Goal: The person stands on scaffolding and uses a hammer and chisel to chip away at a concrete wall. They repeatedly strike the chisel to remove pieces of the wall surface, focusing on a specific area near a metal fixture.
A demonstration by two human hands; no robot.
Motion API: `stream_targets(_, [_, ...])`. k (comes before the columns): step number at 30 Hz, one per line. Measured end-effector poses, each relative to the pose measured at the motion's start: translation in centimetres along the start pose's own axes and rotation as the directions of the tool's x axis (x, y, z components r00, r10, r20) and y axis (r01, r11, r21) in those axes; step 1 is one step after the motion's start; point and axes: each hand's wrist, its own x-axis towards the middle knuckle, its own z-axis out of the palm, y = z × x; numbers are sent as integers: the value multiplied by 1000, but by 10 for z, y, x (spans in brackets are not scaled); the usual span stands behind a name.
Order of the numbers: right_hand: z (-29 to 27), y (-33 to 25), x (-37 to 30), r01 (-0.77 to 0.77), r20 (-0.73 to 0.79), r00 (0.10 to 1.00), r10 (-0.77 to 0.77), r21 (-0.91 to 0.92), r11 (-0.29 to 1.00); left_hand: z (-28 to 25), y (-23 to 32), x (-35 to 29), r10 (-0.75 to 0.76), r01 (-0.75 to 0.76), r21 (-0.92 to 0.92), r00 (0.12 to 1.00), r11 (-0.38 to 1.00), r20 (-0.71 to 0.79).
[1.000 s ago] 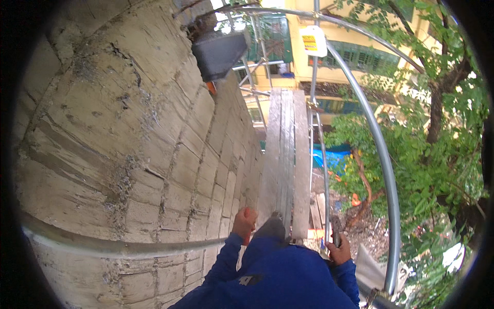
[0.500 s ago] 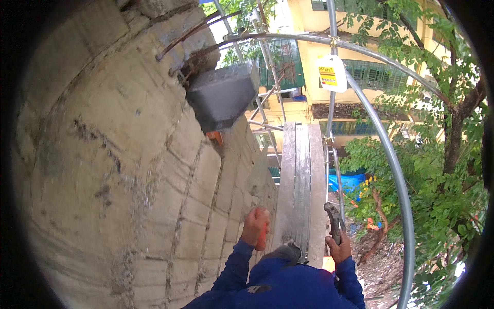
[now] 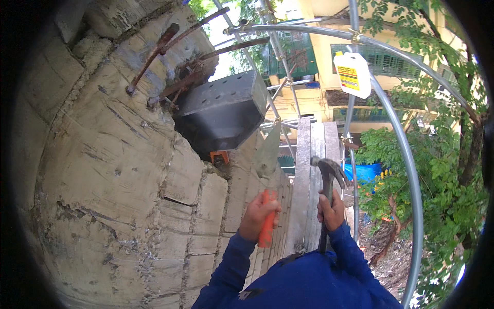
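Note:
My left hand (image 3: 253, 218) is closed around the orange handle of a trowel (image 3: 266, 229). The trowel's grey-green pointed blade rises from the handle, away from me, in front of the block wall (image 3: 128, 170). In my right hand (image 3: 332, 210) is a claw hammer (image 3: 328, 172), gripped partway up its dark shaft. Its head points up, with the claw curving to the right, over the scaffold planks. A dark grey tub (image 3: 221, 110) sits against the broken wall edge, beyond my left hand. Under it shows a small orange piece (image 3: 219, 156).
Rusty steel bars (image 3: 154, 57) jut from the wall at the upper left. Scaffold planks (image 3: 303, 170) run ahead, with a curved metal rail (image 3: 406, 154) on the right. A white jug (image 3: 352, 74) hangs by an upright pole. Tree branches (image 3: 453, 175) crowd the right side.
Both hands have risen. The hammer has swung up and turned, so its claw now shows in profile. The trowel's blade has come plainly into sight. My view has shifted, showing more steel bars.

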Motion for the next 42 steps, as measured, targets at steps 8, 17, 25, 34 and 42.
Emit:
stream_targets(8, [4,-15,177,-3,285,958,-39,144,990,35,-4,105,170,-97,289,956,952,-239])
stream_targets(17, [26,-14,294,-138,535,844,34,155,978,54,7,176,178,-38,264,829,964,-530])
stream_targets(25, [41,-4,313,-167,576,817,30,186,968,45,2,170,66,-80,-7,861,997,-504])
stream_targets(34, [54,-3,317,-65,571,821,-17,123,990,36,19,171,63,-85,-28,886,996,-459])
stream_targets(42, [46,-18,339,90,586,780,-219,242,966,49,25,180,55,-66,-2,842,998,-536])
